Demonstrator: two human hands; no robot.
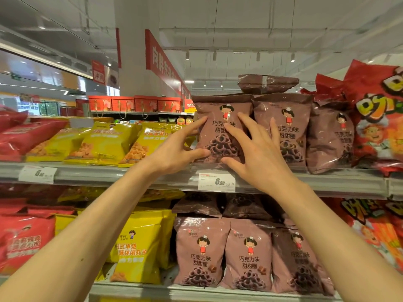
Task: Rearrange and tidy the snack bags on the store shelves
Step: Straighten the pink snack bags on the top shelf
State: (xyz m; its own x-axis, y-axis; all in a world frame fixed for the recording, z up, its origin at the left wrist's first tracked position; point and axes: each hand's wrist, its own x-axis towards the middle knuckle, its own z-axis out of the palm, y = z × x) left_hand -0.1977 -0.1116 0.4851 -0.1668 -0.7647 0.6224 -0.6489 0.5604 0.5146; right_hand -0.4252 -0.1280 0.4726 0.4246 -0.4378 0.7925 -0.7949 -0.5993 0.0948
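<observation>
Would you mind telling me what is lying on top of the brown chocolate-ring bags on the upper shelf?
One brown bag of the same colour lies flat across the tops of the upright brown bags. Its front print faces away, and whatever sits behind it is hidden.

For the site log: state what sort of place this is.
Most likely a supermarket snack aisle: shelves packed with brown snack bags and yellow snack bags, a price tag on the shelf edge, red hanging signs overhead.

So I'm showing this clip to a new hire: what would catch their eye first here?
Two bare hands, the left hand and the right hand, reach up with spread fingers onto a brown snack bag at the upper shelf's front. A loud red bag fills the right edge, and yellow bags lie tilted to the left.
</observation>
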